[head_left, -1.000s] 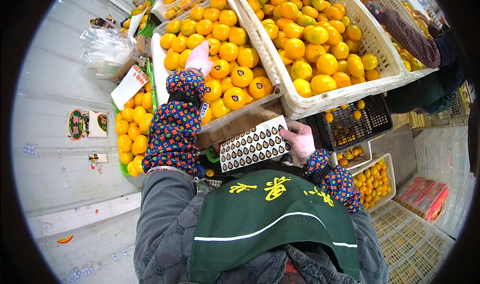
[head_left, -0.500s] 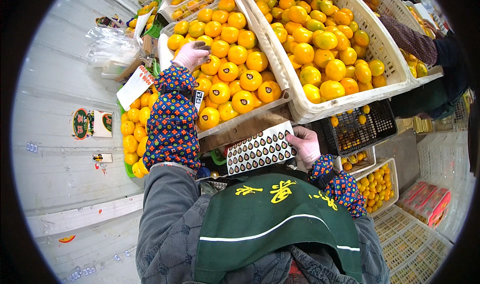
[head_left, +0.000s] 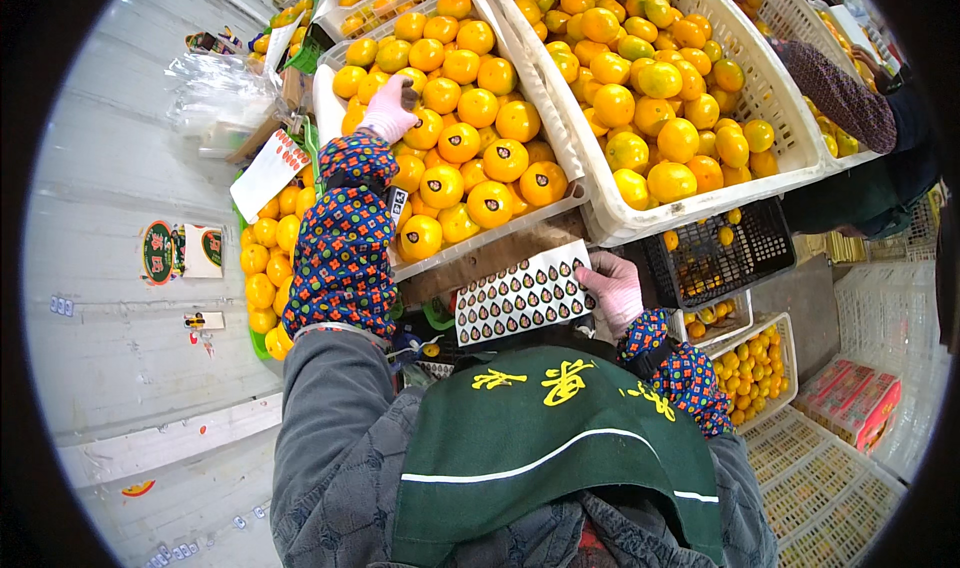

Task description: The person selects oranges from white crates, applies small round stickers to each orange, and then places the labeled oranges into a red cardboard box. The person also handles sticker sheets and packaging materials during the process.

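Holding a sticker sheet (head_left: 522, 293) occupies the right hand (head_left: 614, 290).

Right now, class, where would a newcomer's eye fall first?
Probably the yellow-orange fruit, heaped in the large white crate at upper right and in the smaller pale tray to its left, under the left hand. Next, the white sticker sheet near the centre, in the right hand. Then the flower-patterned sleeves, one behind each hand.
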{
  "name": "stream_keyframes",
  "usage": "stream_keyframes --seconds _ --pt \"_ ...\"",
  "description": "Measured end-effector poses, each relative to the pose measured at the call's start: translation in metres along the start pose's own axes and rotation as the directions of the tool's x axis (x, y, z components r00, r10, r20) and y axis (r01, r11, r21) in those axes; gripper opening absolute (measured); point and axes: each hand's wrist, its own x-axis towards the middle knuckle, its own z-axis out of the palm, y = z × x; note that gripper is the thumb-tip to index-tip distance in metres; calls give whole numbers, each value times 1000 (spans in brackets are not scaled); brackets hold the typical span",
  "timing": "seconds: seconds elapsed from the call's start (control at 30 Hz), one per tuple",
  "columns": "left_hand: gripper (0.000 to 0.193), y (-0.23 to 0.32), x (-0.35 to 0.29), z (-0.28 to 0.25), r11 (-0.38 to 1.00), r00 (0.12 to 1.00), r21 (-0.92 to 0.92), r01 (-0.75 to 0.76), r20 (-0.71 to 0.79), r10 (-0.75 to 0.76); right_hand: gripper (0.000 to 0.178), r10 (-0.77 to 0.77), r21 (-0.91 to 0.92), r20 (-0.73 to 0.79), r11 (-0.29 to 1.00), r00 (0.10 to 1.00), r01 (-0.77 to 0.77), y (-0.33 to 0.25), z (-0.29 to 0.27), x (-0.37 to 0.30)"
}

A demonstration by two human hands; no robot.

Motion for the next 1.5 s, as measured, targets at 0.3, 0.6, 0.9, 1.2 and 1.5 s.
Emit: stream_keyframes --seconds 0.3,0.6,0.9,1.2,1.5 --pt "59 122 -141 17 901 816 46 -431 447 367 19 -124 13 147 992 981 123 -30 -9 -5" --pt "42 117 -209 54 998 832 -64 -29 552 60 47 -63 -95 406 989 912 110 -56 3 -6" --pt "42 128 -232 57 998 892 -17 -58 447 60 22 -98 -13 260 994 961 105 -45 29 -2" --pt "33 127 -242 71 988 952 -15 -155 266 153 20 -129 -3 257 991 958 134 -29 23 1" --pt "18 148 -246 81 994 983 -87 -66 167 80 19 -164 11 216 986 963 166 -26 17 -2"
